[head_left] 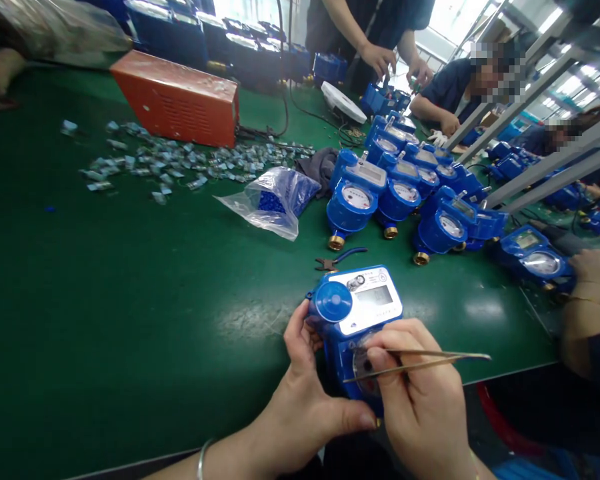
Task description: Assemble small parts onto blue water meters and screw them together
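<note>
A blue water meter (373,303) with a white faceplate, a small display and a round blue cap is tilted at the table's near edge. My left hand (303,403) grips it from the left, fingers at its upper side and thumb along its lower end. In my right hand (425,393) is a pair of metal tweezers (467,357), lying crosswise between the fingers. The right fingertips press at the meter's face near the round dial and partly cover it; a bit of something clear shows there. Side cutters (353,254) with blue handles lie just beyond the meter.
Several blue meters (353,197) stand behind to the right. A clear bag of blue pieces (280,200), scattered small pale parts (170,160) and an orange metal box (180,100) are on the green table (130,300). Co-workers' hands (380,60) work at the far side and right.
</note>
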{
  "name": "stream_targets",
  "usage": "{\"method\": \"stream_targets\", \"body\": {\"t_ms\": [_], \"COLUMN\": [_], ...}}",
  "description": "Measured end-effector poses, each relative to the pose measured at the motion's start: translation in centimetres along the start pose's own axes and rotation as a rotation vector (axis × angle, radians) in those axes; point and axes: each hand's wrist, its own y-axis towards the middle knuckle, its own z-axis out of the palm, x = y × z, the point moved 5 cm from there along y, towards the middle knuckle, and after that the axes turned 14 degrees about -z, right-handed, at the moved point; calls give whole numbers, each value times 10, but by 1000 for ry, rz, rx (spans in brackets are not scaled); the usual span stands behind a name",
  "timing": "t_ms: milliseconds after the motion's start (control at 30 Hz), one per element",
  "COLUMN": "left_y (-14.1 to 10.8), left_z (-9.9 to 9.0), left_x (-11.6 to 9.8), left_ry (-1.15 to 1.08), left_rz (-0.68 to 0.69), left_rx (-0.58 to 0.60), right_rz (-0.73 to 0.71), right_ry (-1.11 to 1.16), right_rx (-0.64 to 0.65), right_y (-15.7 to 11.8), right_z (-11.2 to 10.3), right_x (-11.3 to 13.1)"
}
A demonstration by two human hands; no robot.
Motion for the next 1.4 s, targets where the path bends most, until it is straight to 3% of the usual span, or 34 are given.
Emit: {"method": "stream_targets", "body": {"t_ms": [200,433,567,900,967,1067,1133,1233,1400], "left_y": [2,0,0,0,-2,-6,-7,-7,-5], "left_z": [0,0,1,0,-5,-17,-20,-19,-23], "left_x": [-1,-4,-7,-4,-1,2,-2,-15,-41], "left_ry": [26,71,93,59,74,131,112,103,392], "left_rz": [65,3,-9,-3,-26,-57,0,166,342], "left_rx": [28,11,-2,39,-22,-211,-216,-100,-151], "right_rz": [29,-151,-37,153,166,169,178,190,198], "right_ry": [-24,-167,-91,60,72,72,71,79,94], "right_rx": [103,120,170,161,133,112,98,76,67], "right_y": [4,7,10,9,9,10,10,10,7], "right_z": [0,5,10,6,4,4,3,2,3], "right_x": [-3,12,6,-6,-7,-8,-9,-9,-9]}}
